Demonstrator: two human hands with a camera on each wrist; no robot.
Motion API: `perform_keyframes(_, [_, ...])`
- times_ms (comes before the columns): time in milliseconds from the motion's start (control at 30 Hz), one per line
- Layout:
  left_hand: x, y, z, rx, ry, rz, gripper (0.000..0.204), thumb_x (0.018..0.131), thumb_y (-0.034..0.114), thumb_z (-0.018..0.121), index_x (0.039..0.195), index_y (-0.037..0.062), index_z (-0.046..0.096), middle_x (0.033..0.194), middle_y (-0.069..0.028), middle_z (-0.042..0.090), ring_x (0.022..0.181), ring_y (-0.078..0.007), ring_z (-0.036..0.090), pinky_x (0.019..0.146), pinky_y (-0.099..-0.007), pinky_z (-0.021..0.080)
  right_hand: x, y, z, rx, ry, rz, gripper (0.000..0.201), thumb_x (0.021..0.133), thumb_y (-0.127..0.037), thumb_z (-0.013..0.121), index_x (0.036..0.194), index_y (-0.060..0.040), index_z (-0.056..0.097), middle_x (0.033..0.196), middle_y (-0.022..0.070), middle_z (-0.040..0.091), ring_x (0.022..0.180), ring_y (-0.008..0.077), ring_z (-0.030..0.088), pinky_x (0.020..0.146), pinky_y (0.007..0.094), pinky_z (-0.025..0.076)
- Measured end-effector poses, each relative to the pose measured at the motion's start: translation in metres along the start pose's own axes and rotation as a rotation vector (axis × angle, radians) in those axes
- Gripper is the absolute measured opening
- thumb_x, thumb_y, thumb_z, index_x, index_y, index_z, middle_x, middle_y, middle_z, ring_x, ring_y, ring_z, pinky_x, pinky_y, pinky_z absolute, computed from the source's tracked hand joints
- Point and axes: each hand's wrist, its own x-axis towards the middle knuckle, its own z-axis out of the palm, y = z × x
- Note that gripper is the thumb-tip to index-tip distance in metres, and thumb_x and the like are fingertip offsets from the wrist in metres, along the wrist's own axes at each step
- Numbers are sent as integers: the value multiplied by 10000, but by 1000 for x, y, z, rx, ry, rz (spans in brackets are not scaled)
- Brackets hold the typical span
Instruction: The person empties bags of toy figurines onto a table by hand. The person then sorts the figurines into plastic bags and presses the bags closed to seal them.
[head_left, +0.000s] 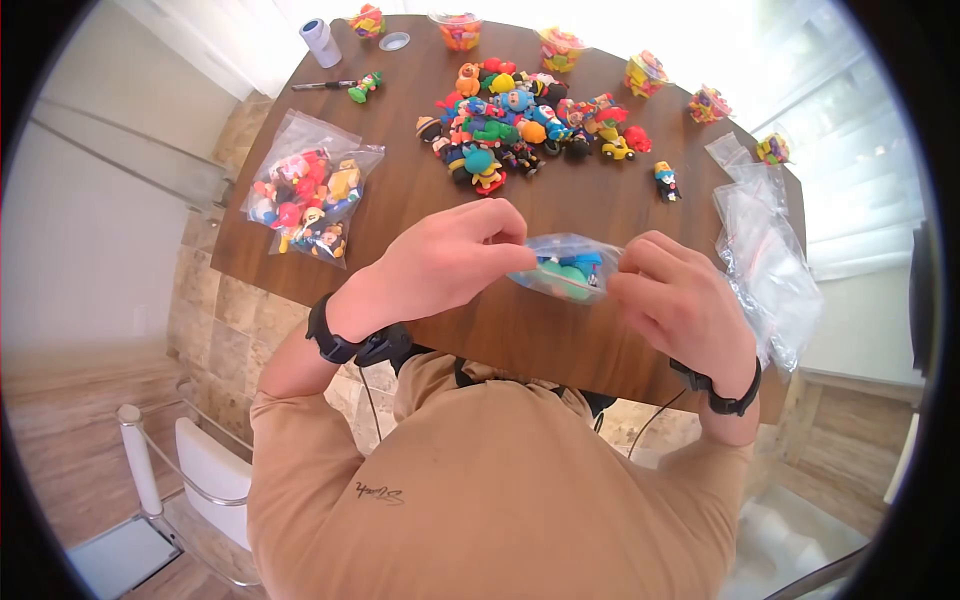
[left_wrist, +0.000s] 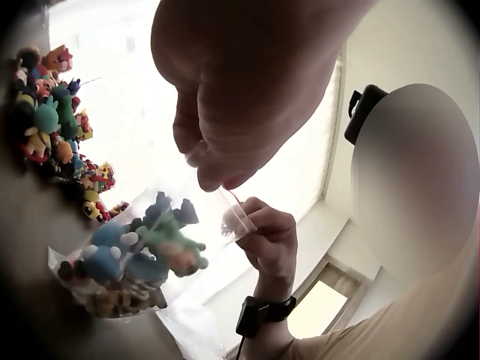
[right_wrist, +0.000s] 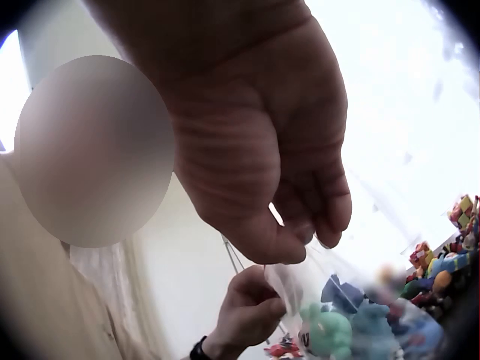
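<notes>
A clear plastic zip bag (head_left: 549, 246) with blue and green toy figures in it is held up over the table's near edge. My left hand (head_left: 445, 255) pinches its left top edge between thumb and fingers. At the opposite end of the bag's mouth, the right hand (head_left: 675, 290) grips the plastic. From the left wrist, a red line shows along the bag's top, and a green figure (left_wrist: 178, 251) sits beside blue ones in it. The right wrist view shows a mint-green figure (right_wrist: 326, 330) low in the bag, under both hands.
A heap of toy figures (head_left: 490, 130) covers the table's middle. On the left lies a filled bag of figures (head_left: 310, 190); flat plastic bags (head_left: 765, 240) lie right. Along the far edge stand several cups of colourful pieces (head_left: 562, 48), plus a white bottle (head_left: 321, 43).
</notes>
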Motion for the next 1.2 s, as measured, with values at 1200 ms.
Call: perform_keyframes(1200, [53, 4, -6, 101, -318, 50, 116, 792, 79, 751, 866, 54, 665, 849, -58, 647, 725, -253, 632, 621, -350, 517, -56, 35, -16, -10, -31, 215, 103, 763, -10, 648, 836, -21, 575, 907, 74, 634, 860, 296, 617, 667, 383, 512])
